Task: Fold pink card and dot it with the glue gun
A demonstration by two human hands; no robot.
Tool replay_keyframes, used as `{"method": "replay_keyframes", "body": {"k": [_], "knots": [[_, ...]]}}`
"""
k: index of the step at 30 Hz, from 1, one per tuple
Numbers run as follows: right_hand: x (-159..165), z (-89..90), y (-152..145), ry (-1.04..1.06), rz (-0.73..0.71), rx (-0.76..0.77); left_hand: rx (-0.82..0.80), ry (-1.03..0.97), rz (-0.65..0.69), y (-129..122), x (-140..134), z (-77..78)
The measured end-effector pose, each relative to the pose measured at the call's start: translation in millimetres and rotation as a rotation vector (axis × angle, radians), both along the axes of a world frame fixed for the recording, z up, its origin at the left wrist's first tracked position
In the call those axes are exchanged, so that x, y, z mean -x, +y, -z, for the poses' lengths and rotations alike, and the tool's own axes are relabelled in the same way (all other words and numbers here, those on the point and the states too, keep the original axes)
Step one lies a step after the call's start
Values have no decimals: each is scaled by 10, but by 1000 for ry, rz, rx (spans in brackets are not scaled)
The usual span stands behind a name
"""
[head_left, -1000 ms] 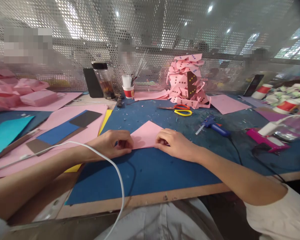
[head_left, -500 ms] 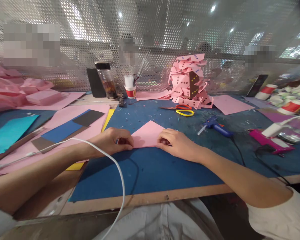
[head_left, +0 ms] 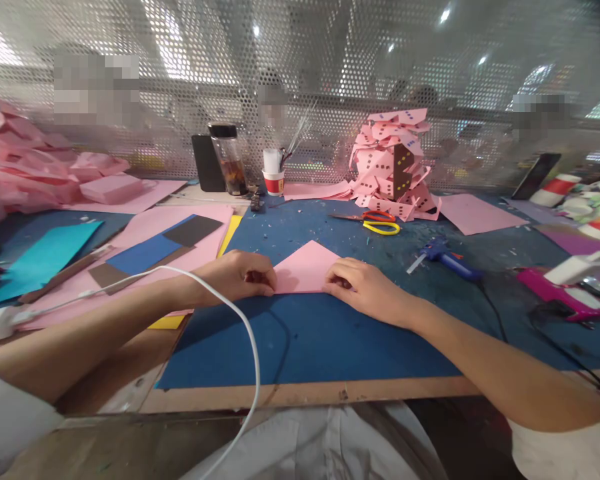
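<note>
A pink sheet of paper (head_left: 305,268), folded into a triangle with its point facing away, lies on the blue mat (head_left: 320,347). My left hand (head_left: 247,273) pinches its left corner, thumb and fingers together. At the opposite corner, my right hand (head_left: 355,280) grips the paper with curled fingers. The straight near edge runs between both hands. A white cable (head_left: 247,327) loops over my left forearm and hangs down past the mat's front edge.
Scissors (head_left: 380,223) and a blue glue gun (head_left: 445,259) lie beyond my right hand. A pink paper stack with dots (head_left: 393,167) stands at the back. Coloured sheets (head_left: 145,253) lie left. A glass bottle (head_left: 230,163) and paper cup (head_left: 273,183) stand by the perforated metal screen (head_left: 320,87).
The view has swung slightly left, so everything appears shifted to the right. Both hands keep the same hold on the pink paper.
</note>
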State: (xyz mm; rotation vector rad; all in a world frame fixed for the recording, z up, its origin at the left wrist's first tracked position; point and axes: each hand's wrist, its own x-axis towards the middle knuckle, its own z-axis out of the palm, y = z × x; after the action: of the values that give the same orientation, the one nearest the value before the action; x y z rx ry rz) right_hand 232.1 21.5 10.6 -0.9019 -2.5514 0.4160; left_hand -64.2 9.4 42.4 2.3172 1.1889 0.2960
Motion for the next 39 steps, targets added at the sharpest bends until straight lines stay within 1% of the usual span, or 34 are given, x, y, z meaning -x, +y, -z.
{"method": "replay_keyframes", "body": {"k": [6,12,19,24,32,35,39], "knots": [[0,15,1,1,8,-11,9,-44,-38,-6,6,31],[12,29,-4,6,31,-23,10,-47,-6,1,-4,19],[10,27,-4,-10,30,-20,42,33,11,51,128,29],[12,22,-6,-12,27,-13,60,99,14,54,198,-5],[13,14,-3,-16,22,-20,84,211,-25,41,209,-98],[13,7,-4,-17,20,-18,103,219,-36,33,205,-130],[14,4,-2,-18,18,-18,116,228,-40,30,208,-134]]}}
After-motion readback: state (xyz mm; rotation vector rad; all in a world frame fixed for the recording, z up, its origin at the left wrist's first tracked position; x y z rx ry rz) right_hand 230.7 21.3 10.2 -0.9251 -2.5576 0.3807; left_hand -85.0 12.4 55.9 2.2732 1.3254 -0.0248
